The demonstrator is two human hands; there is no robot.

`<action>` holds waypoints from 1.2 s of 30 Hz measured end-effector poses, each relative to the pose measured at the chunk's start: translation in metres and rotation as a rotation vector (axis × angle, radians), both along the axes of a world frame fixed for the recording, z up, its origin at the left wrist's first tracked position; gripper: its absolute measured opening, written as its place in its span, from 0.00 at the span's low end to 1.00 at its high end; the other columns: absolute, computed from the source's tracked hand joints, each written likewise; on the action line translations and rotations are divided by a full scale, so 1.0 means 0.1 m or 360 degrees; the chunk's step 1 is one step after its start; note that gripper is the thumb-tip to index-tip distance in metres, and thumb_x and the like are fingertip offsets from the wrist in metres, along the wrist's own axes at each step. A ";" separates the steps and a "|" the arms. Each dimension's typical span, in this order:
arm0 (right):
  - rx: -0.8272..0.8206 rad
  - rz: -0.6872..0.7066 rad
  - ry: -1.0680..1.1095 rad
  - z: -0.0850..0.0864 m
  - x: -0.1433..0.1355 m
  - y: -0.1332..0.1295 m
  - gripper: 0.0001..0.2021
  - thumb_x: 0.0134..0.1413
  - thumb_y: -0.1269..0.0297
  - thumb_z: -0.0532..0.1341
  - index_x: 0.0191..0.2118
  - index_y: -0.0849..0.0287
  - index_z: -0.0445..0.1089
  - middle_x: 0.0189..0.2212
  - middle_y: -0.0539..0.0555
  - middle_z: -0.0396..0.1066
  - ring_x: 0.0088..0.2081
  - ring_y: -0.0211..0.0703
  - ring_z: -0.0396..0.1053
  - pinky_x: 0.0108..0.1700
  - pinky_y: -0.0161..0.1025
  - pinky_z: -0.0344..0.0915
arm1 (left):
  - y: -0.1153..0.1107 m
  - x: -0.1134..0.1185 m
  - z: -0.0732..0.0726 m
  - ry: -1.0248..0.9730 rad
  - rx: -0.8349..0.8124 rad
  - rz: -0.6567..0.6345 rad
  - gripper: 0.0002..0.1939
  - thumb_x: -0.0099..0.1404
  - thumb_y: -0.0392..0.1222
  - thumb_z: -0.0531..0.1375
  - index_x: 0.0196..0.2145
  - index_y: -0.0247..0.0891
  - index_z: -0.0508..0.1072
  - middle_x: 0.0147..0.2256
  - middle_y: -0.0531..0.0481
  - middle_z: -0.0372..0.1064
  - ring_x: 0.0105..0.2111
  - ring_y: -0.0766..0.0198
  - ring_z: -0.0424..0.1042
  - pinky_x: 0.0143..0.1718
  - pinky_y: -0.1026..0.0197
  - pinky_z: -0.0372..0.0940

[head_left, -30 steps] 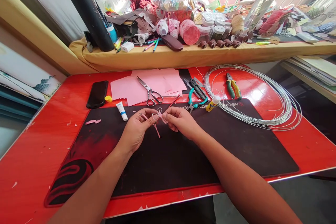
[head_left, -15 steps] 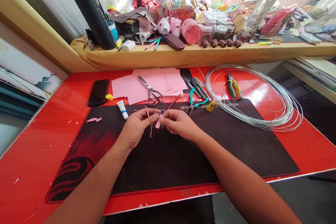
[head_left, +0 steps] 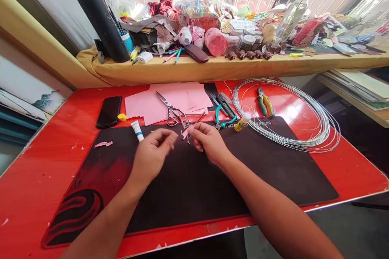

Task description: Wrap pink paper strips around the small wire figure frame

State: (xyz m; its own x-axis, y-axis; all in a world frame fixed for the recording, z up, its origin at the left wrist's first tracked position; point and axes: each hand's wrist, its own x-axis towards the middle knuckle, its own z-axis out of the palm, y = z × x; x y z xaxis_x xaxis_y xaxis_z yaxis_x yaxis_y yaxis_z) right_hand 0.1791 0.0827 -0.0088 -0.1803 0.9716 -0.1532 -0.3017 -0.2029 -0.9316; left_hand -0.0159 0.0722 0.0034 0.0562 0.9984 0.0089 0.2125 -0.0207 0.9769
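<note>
My right hand (head_left: 206, 139) pinches a small wire piece wrapped in pink paper (head_left: 187, 131) between thumb and fingers. Thin wire loops and narrow pink strips stick out from it, above the black mat (head_left: 194, 186). A dark reddish thin stick (head_left: 201, 116) shows just past these fingers; whether they hold it I cannot tell. To the left, apart from the piece, my left hand (head_left: 153, 151) has loosely bent fingers, slightly blurred, with nothing visible in them. Close beyond it lie a white-and-blue tube (head_left: 137, 130) and scissors (head_left: 170, 108).
Pink paper sheets (head_left: 139, 103) lie under the scissors. Teal-handled pliers (head_left: 225, 120), a utility knife (head_left: 226, 105), a yellow glue bottle (head_left: 242, 122), a wire coil (head_left: 319, 129) and green-yellow pliers (head_left: 265, 103) are to the right. A phone (head_left: 109, 111) lies at left. The sill (head_left: 170, 68) is crowded.
My left hand has let go of the pink wire piece and moved down and left. The piece stays in my right hand, with its strips turned. The view has shifted slightly.
</note>
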 end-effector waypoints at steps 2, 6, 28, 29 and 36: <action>-0.0011 -0.0053 0.0042 0.01 -0.01 -0.01 0.18 0.52 0.49 0.73 0.33 0.58 0.71 0.18 0.42 0.61 0.17 0.30 0.54 0.19 0.31 0.46 | -0.05 0.11 0.00 -0.0031 -0.0264 -0.0306 0.18 0.64 0.56 0.67 0.40 0.37 0.79 0.26 0.54 0.70 0.23 0.68 0.64 0.24 0.64 0.59; -0.0022 -0.0053 0.0085 0.05 -0.02 -0.03 0.18 0.52 0.49 0.74 0.34 0.58 0.72 0.18 0.42 0.61 0.18 0.30 0.55 0.20 0.32 0.48 | -0.07 0.26 -0.02 -0.0304 -0.0517 -0.0396 0.23 0.61 0.59 0.69 0.42 0.36 0.77 0.27 0.53 0.72 0.20 0.69 0.62 0.20 0.65 0.56; 0.0090 0.0048 -0.0132 0.05 -0.08 -0.09 0.18 0.57 0.46 0.69 0.37 0.57 0.72 0.18 0.42 0.60 0.18 0.33 0.54 0.20 0.33 0.48 | -0.08 0.15 -0.03 -0.0047 -0.0069 -0.0204 0.19 0.71 0.59 0.62 0.40 0.40 0.76 0.30 0.51 0.75 0.27 0.63 0.74 0.28 0.62 0.70; 0.0121 0.0040 -0.0165 0.05 -0.07 -0.08 0.18 0.58 0.46 0.68 0.37 0.57 0.72 0.18 0.42 0.60 0.19 0.33 0.54 0.21 0.34 0.49 | -0.08 0.13 -0.02 -0.0017 -0.0050 -0.0200 0.18 0.71 0.58 0.61 0.40 0.40 0.76 0.30 0.51 0.75 0.27 0.63 0.74 0.29 0.61 0.70; 0.0315 0.0032 -0.0501 0.03 -0.04 -0.07 0.16 0.63 0.49 0.65 0.37 0.59 0.73 0.19 0.44 0.61 0.20 0.35 0.56 0.24 0.36 0.54 | -0.06 0.01 0.00 0.0506 0.0249 -0.0158 0.11 0.75 0.50 0.57 0.40 0.42 0.75 0.31 0.52 0.76 0.28 0.61 0.76 0.34 0.59 0.69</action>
State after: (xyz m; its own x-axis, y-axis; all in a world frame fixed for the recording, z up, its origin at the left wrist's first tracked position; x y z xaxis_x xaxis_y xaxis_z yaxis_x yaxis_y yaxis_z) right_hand 0.1755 0.0761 -0.0056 -0.1738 0.9847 -0.0140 0.0084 -0.0127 -0.9999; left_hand -0.0148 0.0664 0.0037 0.1776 0.9758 0.1277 0.4946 -0.2007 0.8457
